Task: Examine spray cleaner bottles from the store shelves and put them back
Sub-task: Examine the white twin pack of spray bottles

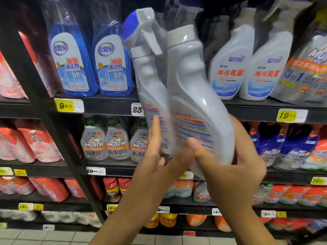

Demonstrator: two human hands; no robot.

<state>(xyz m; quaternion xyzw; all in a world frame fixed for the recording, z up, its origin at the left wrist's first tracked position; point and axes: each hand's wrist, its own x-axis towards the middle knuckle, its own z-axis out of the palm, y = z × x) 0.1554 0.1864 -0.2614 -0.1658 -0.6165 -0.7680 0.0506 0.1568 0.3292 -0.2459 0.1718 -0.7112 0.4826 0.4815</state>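
Head view: twin pack (187, 103) of white cleaner bottles, film-wrapped, is being held up tilted in front of the upper shelf (106, 105), off its board. Trigger spray bottle (150, 82) is sitting left and capped refill bottle (191, 76) right, with printed labels facing the camera. Right hand (235, 167) is gripping the pack's base, thumb curled over the label, fingers wrapped behind. Left hand (155, 156) is lying flat, fingers straight, touching the pack's lower left edge. Blue glass-cleaner bottles (74, 64) and white spray bottles (228, 68) are standing on the shelf behind.

Right hand (235, 170) grips bottle twin-pack (191, 89); left hand (158, 151) touches it.
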